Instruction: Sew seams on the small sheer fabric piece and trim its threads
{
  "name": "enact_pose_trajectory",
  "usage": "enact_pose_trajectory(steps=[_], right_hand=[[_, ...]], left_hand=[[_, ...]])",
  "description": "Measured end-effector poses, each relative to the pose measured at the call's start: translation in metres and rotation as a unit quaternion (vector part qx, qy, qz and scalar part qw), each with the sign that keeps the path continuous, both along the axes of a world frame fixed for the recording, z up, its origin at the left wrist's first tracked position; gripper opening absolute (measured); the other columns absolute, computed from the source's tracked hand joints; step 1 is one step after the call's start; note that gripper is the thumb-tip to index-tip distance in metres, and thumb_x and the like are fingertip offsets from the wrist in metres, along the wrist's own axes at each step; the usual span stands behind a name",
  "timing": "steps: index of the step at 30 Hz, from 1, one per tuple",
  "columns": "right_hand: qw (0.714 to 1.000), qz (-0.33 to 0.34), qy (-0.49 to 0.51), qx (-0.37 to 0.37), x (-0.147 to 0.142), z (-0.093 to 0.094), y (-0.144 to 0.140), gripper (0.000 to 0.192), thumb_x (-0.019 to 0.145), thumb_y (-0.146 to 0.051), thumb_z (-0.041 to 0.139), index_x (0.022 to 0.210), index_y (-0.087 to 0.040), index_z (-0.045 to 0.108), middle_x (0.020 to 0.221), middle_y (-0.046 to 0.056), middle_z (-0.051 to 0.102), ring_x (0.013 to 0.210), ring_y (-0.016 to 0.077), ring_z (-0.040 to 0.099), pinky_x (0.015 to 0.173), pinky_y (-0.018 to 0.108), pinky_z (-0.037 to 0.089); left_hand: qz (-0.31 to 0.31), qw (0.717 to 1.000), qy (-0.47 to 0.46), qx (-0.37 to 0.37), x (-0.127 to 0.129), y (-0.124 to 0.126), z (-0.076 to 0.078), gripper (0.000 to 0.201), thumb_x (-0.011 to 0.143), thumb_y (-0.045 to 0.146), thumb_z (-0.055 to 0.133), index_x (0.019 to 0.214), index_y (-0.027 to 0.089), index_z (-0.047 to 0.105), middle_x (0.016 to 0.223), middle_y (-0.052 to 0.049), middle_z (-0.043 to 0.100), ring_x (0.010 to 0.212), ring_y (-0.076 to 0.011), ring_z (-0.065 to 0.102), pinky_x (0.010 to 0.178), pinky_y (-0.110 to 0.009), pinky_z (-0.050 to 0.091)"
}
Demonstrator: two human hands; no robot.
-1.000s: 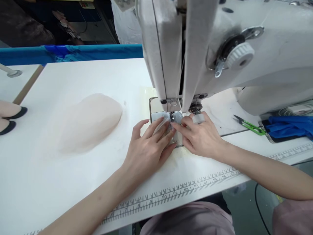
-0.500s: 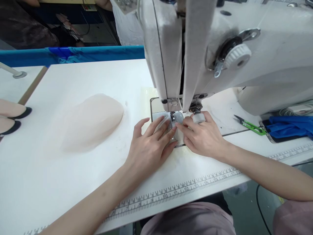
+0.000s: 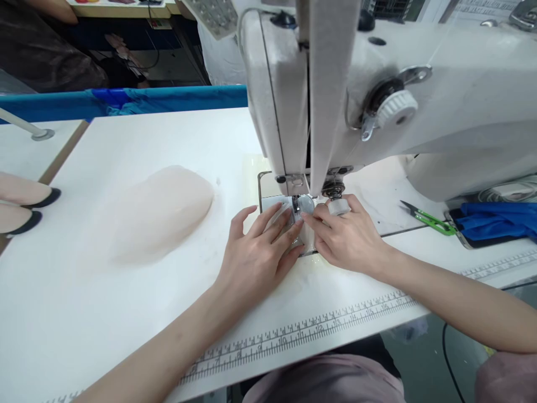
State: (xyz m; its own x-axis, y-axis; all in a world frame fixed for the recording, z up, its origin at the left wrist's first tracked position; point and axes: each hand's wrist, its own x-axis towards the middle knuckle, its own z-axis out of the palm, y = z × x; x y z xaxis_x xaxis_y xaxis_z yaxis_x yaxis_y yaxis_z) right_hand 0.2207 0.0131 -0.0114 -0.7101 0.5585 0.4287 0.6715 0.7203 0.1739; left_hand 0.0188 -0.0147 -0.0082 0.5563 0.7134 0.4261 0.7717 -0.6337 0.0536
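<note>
My left hand (image 3: 255,254) lies flat with its fingers spread, the fingertips pressing a small pale fabric piece (image 3: 308,243) onto the metal needle plate (image 3: 265,197). My right hand (image 3: 346,238) holds the same piece from the right, its fingertips meeting the left ones just in front of the presser foot (image 3: 296,206). Both hands sit under the head of a white sewing machine (image 3: 440,101). A small white knob (image 3: 338,207) stands right behind my right fingers. Most of the piece is hidden under the fingers.
A pale peach padded piece (image 3: 163,210) lies on the white table to the left. Peach pieces with black trim (image 3: 25,196) sit at the left edge. Green thread snips (image 3: 428,218) and blue cloth (image 3: 495,221) lie at the right. A printed ruler (image 3: 314,327) runs along the front edge.
Both hands stay at the presser foot with almost no shift. The view has tilted up a little, so more of the machine head shows.
</note>
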Motion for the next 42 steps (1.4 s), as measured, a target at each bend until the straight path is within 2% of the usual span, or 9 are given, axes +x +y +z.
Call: enact_pose_trajectory(steps=[17,23,26,28,30,33,37,39,42], right_hand=[[1.0,-0.013,0.0,-0.012,0.0,-0.001,0.004,0.026,0.088,-0.018,0.047,0.1,-0.011,0.069,0.097,0.01,0.068,0.082,0.0201,0.054,0.084,0.039,0.031],[0.998,0.047,0.029,0.019,0.004,0.002,0.005,0.028,0.09,-0.01,0.045,0.108,-0.015,0.066,0.107,0.005,0.069,0.082,0.0157,0.055,0.078,0.034,0.032],[0.992,0.112,0.044,0.019,0.006,0.002,0.006,0.026,0.091,-0.006,0.045,0.094,-0.018,0.068,0.108,0.001,0.07,0.085,0.0133,0.057,0.073,0.031,0.032],[0.991,0.121,0.063,0.013,0.007,0.001,0.007,0.026,0.09,-0.005,0.047,0.085,-0.019,0.068,0.098,-0.002,0.072,0.083,0.0124,0.058,0.072,0.03,0.033],[0.989,0.112,0.094,-0.014,0.007,0.0,0.008,0.023,0.091,-0.008,0.05,0.083,-0.019,0.069,0.09,-0.004,0.074,0.079,0.0116,0.059,0.071,0.029,0.035],[0.976,0.087,0.168,-0.109,0.006,-0.002,0.01,0.016,0.092,-0.018,0.055,0.089,-0.02,0.07,0.084,-0.004,0.074,0.072,0.0106,0.06,0.067,0.027,0.038],[0.954,0.035,0.235,-0.184,0.004,-0.001,0.012,0.018,0.094,-0.025,0.055,0.092,-0.02,0.072,0.074,-0.003,0.072,0.066,0.0119,0.06,0.066,0.026,0.04],[0.951,0.019,0.25,-0.179,0.003,-0.001,0.013,0.021,0.094,-0.027,0.054,0.092,-0.019,0.073,0.073,-0.001,0.072,0.067,0.0131,0.06,0.066,0.027,0.04],[0.954,0.011,0.25,-0.164,0.001,0.0,0.015,0.023,0.095,-0.027,0.053,0.091,-0.018,0.073,0.074,0.001,0.072,0.068,0.014,0.06,0.067,0.027,0.041]], left_hand=[[0.016,1.0,-0.008,-0.017,-0.001,0.007,-0.004,0.03,0.092,0.032,0.054,0.119,0.022,0.062,0.124,-0.01,0.065,0.124,-0.0296,0.053,0.103,-0.055,0.034],[-0.012,0.999,0.003,0.034,-0.001,-0.005,0.014,0.018,0.089,0.026,0.057,0.105,0.019,0.063,0.113,-0.009,0.069,0.117,-0.0276,0.057,0.105,-0.049,0.037],[-0.043,0.998,0.015,-0.048,0.0,-0.014,0.025,0.026,0.084,0.038,0.061,0.096,0.015,0.059,0.099,-0.011,0.067,0.093,-0.0266,0.062,0.081,-0.042,0.052],[-0.035,0.993,0.041,-0.102,0.001,-0.016,0.025,0.024,0.082,0.033,0.058,0.096,0.014,0.057,0.097,-0.012,0.064,0.087,-0.0266,0.059,0.068,-0.039,0.053],[-0.01,0.993,0.051,-0.109,0.002,-0.013,0.02,0.014,0.082,0.017,0.049,0.094,0.014,0.056,0.092,-0.011,0.063,0.084,-0.026,0.058,0.066,-0.038,0.052],[0.028,0.992,-0.004,-0.126,0.002,-0.002,0.012,0.023,0.082,0.005,0.036,0.087,0.017,0.056,0.079,-0.006,0.062,0.073,-0.0216,0.057,0.062,-0.034,0.049],[0.067,0.955,-0.143,-0.251,0.001,0.013,0.011,0.032,0.085,0.007,0.032,0.095,0.018,0.06,0.071,-0.001,0.06,0.059,-0.0149,0.055,0.052,-0.027,0.044],[0.052,0.948,-0.168,-0.267,0.001,0.018,0.015,0.036,0.087,0.012,0.032,0.103,0.019,0.063,0.072,-0.001,0.059,0.06,-0.0142,0.056,0.053,-0.026,0.044],[0.023,0.949,-0.159,-0.273,0.001,0.022,0.02,0.03,0.091,0.028,0.042,0.091,0.019,0.07,0.07,-0.001,0.053,0.057,-0.0129,0.052,0.051,-0.026,0.041]])
